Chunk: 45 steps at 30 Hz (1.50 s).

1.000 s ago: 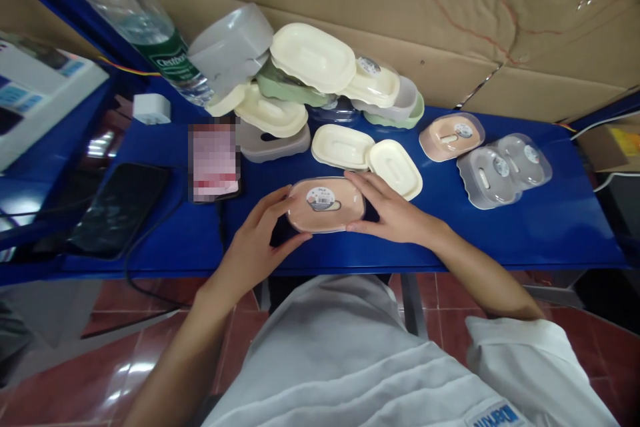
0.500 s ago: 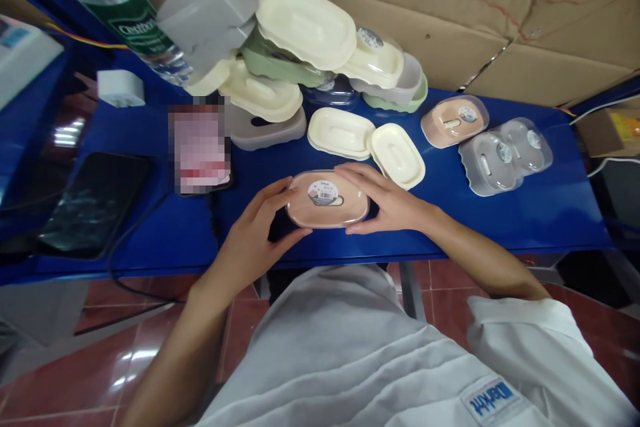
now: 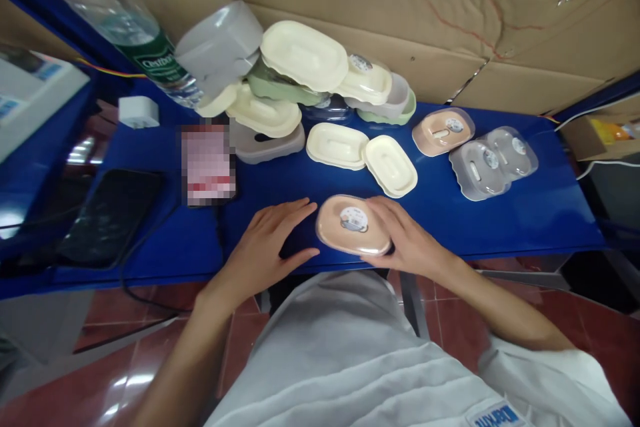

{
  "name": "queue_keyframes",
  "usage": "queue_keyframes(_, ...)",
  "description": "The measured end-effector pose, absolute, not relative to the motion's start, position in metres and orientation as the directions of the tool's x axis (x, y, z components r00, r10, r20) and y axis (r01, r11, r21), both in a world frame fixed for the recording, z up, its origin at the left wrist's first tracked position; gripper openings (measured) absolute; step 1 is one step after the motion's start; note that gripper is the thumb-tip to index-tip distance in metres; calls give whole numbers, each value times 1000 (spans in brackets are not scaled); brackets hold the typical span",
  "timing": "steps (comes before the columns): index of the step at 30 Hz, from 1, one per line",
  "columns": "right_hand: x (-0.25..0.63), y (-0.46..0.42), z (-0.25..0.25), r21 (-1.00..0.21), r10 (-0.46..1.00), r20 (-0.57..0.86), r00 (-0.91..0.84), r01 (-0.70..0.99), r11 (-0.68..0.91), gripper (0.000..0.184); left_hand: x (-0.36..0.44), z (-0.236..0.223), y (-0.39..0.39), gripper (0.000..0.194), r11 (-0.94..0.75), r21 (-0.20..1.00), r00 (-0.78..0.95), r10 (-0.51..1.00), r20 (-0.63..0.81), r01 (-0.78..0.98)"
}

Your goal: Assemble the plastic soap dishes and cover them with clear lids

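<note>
A peach-coloured oval box [image 3: 333,235] with a clear lid and a round barcode sticker is at the front of the blue table. My right hand [image 3: 407,237] grips its right end, thumb at the near side and fingers over the far side. On the left, my left hand [image 3: 270,240] is apart from the box, its thumb and fingers spread with nothing between them. Just beyond the box lie two cream oval trays, a left one [image 3: 337,145] and a right one [image 3: 391,167].
Cream, green and grey box parts form a pile [image 3: 305,57] at the back. Another peach box [image 3: 443,132] and grey lidded boxes [image 3: 483,170] stand at the right. Leftward are a water bottle [image 3: 155,57], a white adapter [image 3: 139,111], a dark phone [image 3: 107,217] and a blurred-out pink-screened device [image 3: 207,163].
My left hand has let go of the peach box. With my right hand still on it, the box has shifted right and tilted. The whole view has also shifted slightly.
</note>
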State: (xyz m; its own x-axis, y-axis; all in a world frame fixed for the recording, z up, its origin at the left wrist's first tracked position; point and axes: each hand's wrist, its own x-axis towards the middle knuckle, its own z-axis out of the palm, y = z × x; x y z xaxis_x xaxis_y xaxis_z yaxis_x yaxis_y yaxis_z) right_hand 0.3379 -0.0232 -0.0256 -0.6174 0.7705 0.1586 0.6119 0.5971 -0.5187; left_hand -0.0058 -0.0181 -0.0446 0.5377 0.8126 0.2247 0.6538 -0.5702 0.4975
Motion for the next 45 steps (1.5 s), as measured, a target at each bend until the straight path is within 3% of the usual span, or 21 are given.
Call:
queue_keyframes(7, 418, -100, -27, -420, 962, 174, -211, 868, 267, 100, 6, -36, -9, 58, -566, 432, 509, 823, 251, 702)
queue_keyframes(13, 482, -131, -31, -343, 954, 252, 163, 937, -70, 107, 30, -9, 37, 56, -634, 304, 595, 773, 220, 711)
queue_keyframes(18, 511, -123, -33, -322, 928, 323, 187, 943, -78, 105, 43, -15, 75, 64, -587, 272, 566, 809, 161, 762)
queue_keyframes(21, 521, -117, -22, -214, 916, 338, 218, 965, -150, 93, 43, -19, 73, 56, -592, 265, 576, 805, 142, 761)
queue_keyframes(23, 519, -113, -5, -148, 929, 288, 231, 970, -195, 95, 40, -18, 60, 49, -612, 239, 589, 790, 168, 754)
queue_keyframes(26, 496, -96, 28, -148, 952, 283, 117, 986, -77, 95, 34, -14, 33, 44, -619, 186, 593, 785, 181, 763)
queue_keyframes(29, 451, -55, 52, -186, 936, 325, -139, 961, 207, 75, 28, -14, 9, 41, -612, 151, 582, 788, 204, 776)
queue_keyframes(31, 418, -20, 55, -199, 897, 325, -299, 906, 374, 62, 24, -17, -2, 37, -611, 125, 571, 782, 250, 782)
queue_keyframes(35, 360, 45, 40, -168, 855, 223, -468, 845, 507, 52, 20, -27, -15, 29, -601, 134, 532, 774, 344, 788)
queue_keyframes(38, 335, 87, 30, -131, 847, 241, -474, 849, 512, 53, 20, -34, -19, 26, -598, 169, 503, 770, 392, 784)
queue_keyframes(45, 330, 165, 17, -86, 925, 305, -227, 961, 264, 61, 22, -33, -23, 16, -642, 152, 483, 692, 537, 751)
